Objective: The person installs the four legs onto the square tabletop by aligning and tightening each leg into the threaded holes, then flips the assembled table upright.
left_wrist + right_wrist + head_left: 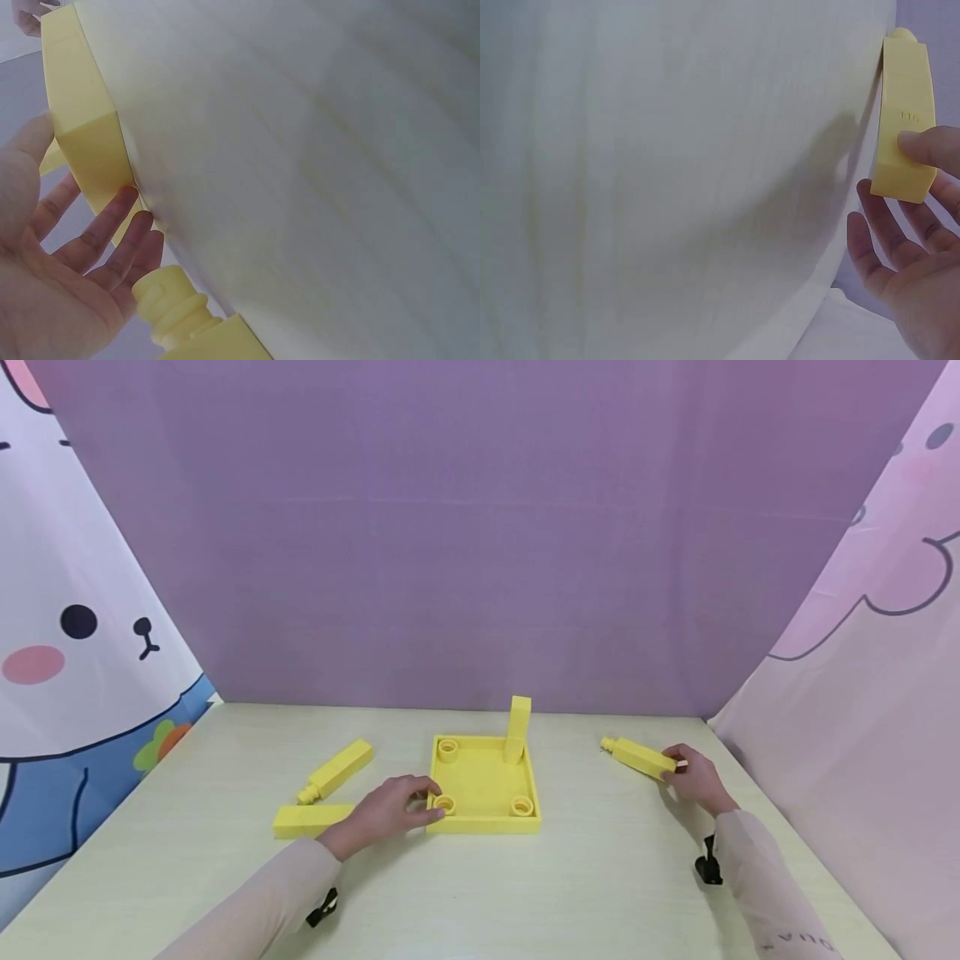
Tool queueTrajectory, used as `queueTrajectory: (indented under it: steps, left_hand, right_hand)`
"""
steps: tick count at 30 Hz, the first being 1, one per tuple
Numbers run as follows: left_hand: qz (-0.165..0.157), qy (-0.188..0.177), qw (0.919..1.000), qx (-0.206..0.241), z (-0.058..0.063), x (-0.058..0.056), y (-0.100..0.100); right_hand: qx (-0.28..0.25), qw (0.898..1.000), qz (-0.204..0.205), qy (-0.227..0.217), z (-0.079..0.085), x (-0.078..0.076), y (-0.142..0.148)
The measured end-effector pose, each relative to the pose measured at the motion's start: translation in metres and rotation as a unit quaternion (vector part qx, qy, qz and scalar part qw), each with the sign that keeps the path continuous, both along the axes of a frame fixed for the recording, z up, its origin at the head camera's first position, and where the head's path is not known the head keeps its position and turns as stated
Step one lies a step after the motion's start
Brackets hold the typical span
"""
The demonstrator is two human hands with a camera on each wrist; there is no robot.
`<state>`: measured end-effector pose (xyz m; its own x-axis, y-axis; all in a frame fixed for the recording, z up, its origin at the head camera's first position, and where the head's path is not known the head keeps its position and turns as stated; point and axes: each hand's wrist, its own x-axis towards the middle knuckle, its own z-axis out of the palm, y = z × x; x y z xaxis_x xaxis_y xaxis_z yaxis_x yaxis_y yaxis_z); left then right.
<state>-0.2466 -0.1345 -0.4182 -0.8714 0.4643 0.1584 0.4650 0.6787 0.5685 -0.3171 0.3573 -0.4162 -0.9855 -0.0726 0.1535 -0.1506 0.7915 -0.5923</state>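
Note:
A square yellow toy tabletop (487,824) with a raised rim lies underside up on the table, round sockets showing at three corners. In its back right corner stands a square yellow leg (517,727), upright. My left hand (390,810) holds the tabletop's front left corner, thumb and fingertips at the rim. Off to the right, my right hand (696,777) pinches another yellow leg (637,757) by its plain end, the threaded end pointing left. The right wrist view shows my thumb on this leg's face (907,97), with fingers behind and below it.
Left of the tabletop lies a loose yellow leg (341,768), its threaded end toward me. Another yellow leg (307,821) lies in front of it, partly hidden by my left hand. A purple cloth (465,543) hangs behind the pale table (570,893), with printed cloths at both sides.

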Motion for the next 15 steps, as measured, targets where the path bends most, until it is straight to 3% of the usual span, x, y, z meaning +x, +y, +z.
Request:
queueTrajectory:
  steps: [15]
  left_hand:
    - [-0.005, -0.003, 0.9999, 0.011, 0.0, 0.0003, -0.0002]
  right_hand:
    - [-0.01, 0.999, 0.001, 0.034, 0.0084, 0.0024, -0.0021]
